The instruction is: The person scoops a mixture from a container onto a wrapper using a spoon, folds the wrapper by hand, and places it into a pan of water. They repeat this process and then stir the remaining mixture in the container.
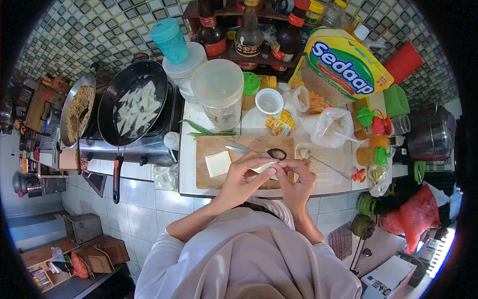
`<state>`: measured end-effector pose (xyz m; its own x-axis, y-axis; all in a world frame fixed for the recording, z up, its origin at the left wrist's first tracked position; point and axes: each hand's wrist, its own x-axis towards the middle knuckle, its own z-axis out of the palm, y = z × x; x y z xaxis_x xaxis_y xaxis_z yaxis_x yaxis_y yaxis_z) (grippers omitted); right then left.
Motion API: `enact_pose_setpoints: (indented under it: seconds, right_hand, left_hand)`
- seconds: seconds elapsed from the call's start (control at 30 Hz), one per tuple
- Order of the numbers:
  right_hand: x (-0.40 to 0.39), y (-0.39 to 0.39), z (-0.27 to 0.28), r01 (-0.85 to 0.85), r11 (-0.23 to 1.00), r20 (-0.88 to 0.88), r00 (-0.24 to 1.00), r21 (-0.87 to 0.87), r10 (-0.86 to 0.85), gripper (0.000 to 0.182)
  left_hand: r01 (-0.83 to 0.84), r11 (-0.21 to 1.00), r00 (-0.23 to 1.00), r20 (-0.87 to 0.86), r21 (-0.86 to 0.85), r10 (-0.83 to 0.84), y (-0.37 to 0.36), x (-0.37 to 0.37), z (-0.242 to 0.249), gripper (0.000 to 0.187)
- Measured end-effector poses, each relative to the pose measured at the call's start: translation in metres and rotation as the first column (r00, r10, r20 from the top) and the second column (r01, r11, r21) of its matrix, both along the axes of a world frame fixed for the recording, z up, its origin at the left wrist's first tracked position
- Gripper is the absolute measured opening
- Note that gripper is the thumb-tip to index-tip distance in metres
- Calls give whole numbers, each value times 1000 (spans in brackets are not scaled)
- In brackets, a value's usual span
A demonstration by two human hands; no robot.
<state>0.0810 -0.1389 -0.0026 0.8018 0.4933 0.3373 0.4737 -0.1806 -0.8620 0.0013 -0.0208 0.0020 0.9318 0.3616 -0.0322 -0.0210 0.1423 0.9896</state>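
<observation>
Over the wooden cutting board (204,149), my left hand (244,177) and my right hand (296,180) meet, fingers pinched on a small pale wrapper (264,167) that is partly hidden by them. A stack of square white wrappers (218,164) lies on the board, left of my left hand. Behind my hands are a knife (239,145) and a spoon with a dark bowl (277,154). To the right of the board, a clear plastic container (323,172) has a metal utensil (328,166) resting across it.
Left on the stove, a black pan (133,102) holds white pieces in liquid, beside a pan of brown crumbly food (79,107). Tall plastic containers (217,89), a white cup (269,101), a plastic bag (328,127) and a yellow Sedaap pouch (338,67) stand behind the board.
</observation>
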Motion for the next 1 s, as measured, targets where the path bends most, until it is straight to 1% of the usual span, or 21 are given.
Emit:
enact_pose_setpoints:
  seconds: [0.07,0.2,0.27,0.3,0.37,0.4,0.47,0.5,0.57,0.6,0.67,0.7,0.77,0.8,0.87,0.9,0.97,1.0]
  right_hand:
    - [0,0,-1,0,1000,32,999,-23,1,10]
    - [-2,-1,-4,-3,1000,1,1000,-24,3,12]
    - [-3,1,-4,19,1000,-72,997,24,-18,14]
    - [-2,2,-2,19,1000,-73,997,24,-17,14]
    - [0,3,3,-29,998,75,997,-54,33,16]
    - [1,2,2,-29,998,75,997,-55,33,16]
    - [4,1,-2,-76,995,128,988,-69,84,17]
    - [3,2,-2,-76,995,128,988,-70,85,17]
    - [1,4,-2,-19,1000,78,997,-2,19,12]
    - [0,5,-1,-19,1000,78,997,-2,19,12]
    - [0,7,1,4,999,34,999,48,-6,10]
    - [0,6,0,5,999,34,999,49,-6,10]
    - [0,5,-4,33,999,15,999,43,-33,10]
    - [0,4,-5,33,999,14,999,43,-34,10]
    - [-1,4,-5,45,996,8,999,74,-46,10]
    - [-1,3,-4,45,996,7,999,74,-45,10]
    - [-1,1,-1,8,999,89,996,46,-12,10]
    - [-1,2,-2,9,999,89,996,46,-13,10]
  left_hand:
    - [10,996,1000,23,90,-12,2,0,-4,24]
    - [29,996,1000,-2,79,-29,6,-1,-1,22]
    - [30,995,999,-18,96,-28,7,-1,0,22]
    - [29,995,999,-19,96,-28,8,-1,-1,22]
    - [50,990,999,-5,130,-50,11,-1,-3,21]
    - [50,990,999,-5,130,-50,13,-1,-3,21]
    - [91,993,995,-50,70,-88,15,-1,-1,20]
    - [91,993,995,-50,70,-88,15,-1,1,20]
    - [107,989,982,-148,-98,-120,16,0,5,19]
    - [107,989,982,-148,-98,-121,16,0,5,19]
    - [45,966,991,-113,-255,-76,15,1,3,19]
    - [45,966,991,-113,-255,-77,14,1,-4,19]
    - [-46,961,999,-12,-272,44,12,0,-22,20]
    - [-46,961,999,-13,-272,44,12,-1,-21,20]
    - [-109,954,993,4,-279,115,11,-2,-17,18]
    - [-110,954,993,3,-280,115,11,-2,-16,18]
    - [-123,969,990,37,-216,134,11,-2,-14,16]
    - [-122,969,990,37,-215,133,11,-2,-14,16]
